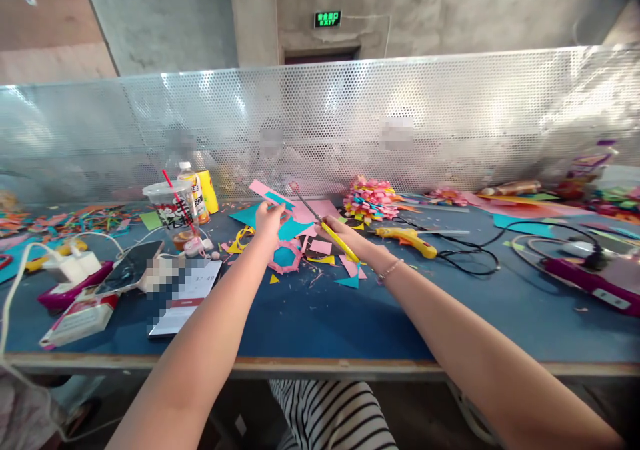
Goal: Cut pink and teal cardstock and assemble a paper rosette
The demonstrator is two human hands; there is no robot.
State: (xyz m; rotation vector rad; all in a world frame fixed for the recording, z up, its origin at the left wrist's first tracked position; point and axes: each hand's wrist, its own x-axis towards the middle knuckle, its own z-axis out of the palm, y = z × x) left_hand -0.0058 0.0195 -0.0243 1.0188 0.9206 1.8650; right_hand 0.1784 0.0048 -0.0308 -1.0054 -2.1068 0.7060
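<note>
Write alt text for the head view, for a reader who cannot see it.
A person's left hand holds pink and blue paper and the right hand a yellow-handled tool, above a blue table strewn with paper scraps; a cluster of colourful paper pieces stands beyond.

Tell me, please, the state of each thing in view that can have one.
Exit sign: lit
Near phone: screen on
Far phone: screen dark
Cup: lidded, straw in
Left bottle: capped
Glue gun: lying down
Right power strip: plug in
Left hand: holding paper
Right hand: holding tool
</note>
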